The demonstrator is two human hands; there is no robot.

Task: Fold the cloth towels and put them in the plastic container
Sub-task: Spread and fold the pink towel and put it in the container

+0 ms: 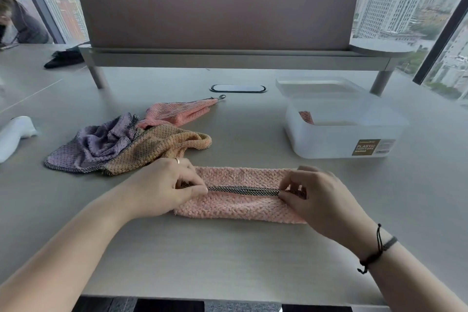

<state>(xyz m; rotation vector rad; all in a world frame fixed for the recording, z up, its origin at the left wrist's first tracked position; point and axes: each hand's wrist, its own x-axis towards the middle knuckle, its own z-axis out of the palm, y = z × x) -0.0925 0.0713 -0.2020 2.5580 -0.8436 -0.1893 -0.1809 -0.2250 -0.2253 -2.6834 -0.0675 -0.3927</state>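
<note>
Your left hand and right hand each pinch an end of the pink towel's dark-trimmed edge, on the table short of the plastic container; keep that edge taut and square while folding.

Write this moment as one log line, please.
step: folding | left hand, right hand: pinch pink towel trim | container: one towel inside | pile: unfolded
</note>
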